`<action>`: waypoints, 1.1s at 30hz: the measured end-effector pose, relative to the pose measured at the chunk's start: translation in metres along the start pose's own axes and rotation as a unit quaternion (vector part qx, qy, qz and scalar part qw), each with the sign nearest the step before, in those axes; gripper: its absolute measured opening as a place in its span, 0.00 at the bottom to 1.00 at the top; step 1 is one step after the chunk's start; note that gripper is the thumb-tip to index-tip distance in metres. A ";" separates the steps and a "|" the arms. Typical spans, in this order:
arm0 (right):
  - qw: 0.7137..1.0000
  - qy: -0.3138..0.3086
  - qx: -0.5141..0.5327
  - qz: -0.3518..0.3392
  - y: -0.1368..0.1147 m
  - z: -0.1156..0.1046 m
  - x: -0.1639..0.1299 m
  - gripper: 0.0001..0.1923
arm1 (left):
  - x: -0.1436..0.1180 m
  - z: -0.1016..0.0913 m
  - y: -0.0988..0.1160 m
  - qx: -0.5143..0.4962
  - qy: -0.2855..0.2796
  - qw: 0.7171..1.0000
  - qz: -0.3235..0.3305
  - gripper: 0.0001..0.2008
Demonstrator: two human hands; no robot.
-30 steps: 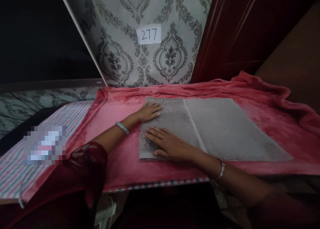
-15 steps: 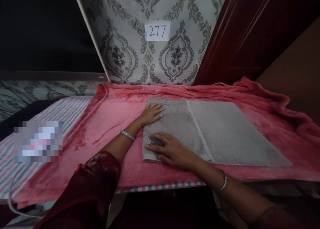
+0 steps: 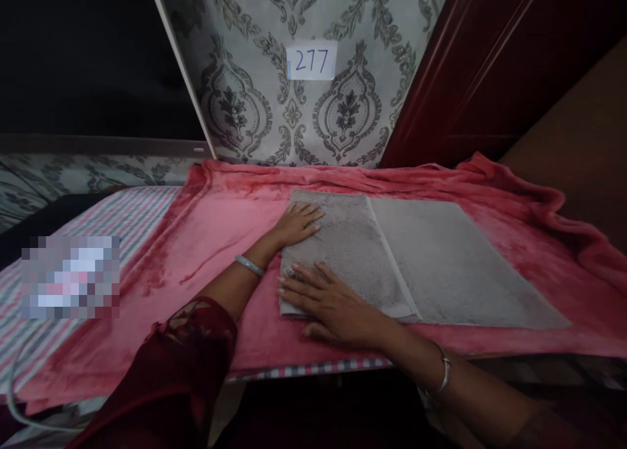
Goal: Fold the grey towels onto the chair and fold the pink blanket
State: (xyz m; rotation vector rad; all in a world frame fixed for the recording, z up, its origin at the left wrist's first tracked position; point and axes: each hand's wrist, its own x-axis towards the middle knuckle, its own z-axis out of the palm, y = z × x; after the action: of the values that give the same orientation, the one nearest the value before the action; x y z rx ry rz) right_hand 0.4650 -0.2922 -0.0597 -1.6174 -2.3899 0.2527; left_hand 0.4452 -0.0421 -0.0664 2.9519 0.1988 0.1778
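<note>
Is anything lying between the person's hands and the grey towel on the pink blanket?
Nothing visible does. The left hand lies flat on the far left corner of the grey towel, and the right hand lies flat on its near left corner. Both palms rest directly on the cloth, which is spread on the pink blanket.

grey towel (image 3: 421, 260): matt, nappy cloth | pink blanket (image 3: 215, 240): plush fleece | door (image 3: 470, 64): glossy wood

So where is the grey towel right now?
In the head view the grey towel lies flat on the pink blanket, middle to right, below the wall's number card. The left hand and right hand rest on its left end.
</note>
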 end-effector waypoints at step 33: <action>0.929 0.151 0.008 0.338 0.013 0.011 -0.134 0.33 | 0.055 0.013 0.122 0.114 -0.014 0.993 0.015 0.33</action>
State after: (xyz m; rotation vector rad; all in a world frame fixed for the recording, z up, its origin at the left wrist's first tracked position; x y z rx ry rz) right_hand 0.5208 -0.4115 -0.0872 -2.2327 -1.5388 0.1245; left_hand 0.5163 -0.1555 -0.0510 3.1841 0.1834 0.1243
